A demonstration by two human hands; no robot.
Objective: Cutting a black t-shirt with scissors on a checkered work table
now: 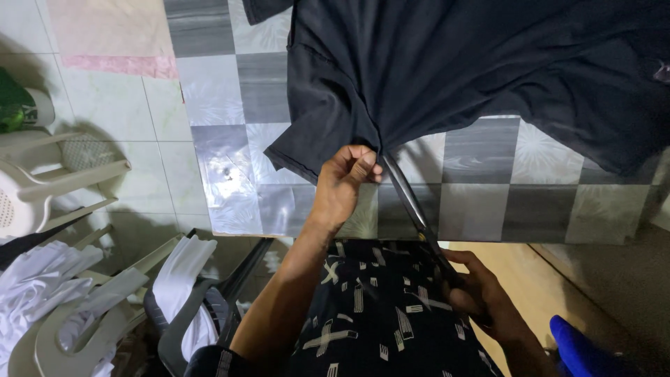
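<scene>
The left hand (345,183) pinches the lower edge of a black T-shirt (447,70) between thumb and curled fingers (363,166), pulling a small fold of cloth taut toward the person's body. The shirt lies spread over a bench (488,188) covered in a grey-and-silver chequered sheet, one short sleeve hanging near the front edge. The right hand (481,293) grips the handles of a pair of long scissors (412,202), its fingers closed round them — the blades run up and to the left, their tips meeting the cloth right beside the left thumb. Whether the blades stand slightly apart or are closed at the tip cannot be told, as they read as one narrow dark line. By the look of it, a cut is being started at the pinched hem; a clean cut there would call for the fold to be kept tight and the thumb kept clear of the blade tips. Below the bench a patterned dark garment (377,314) covers the person's lap, and to the left stand white plastic chairs (63,174) — with white cloth (42,279) piled on some of them.
</scene>
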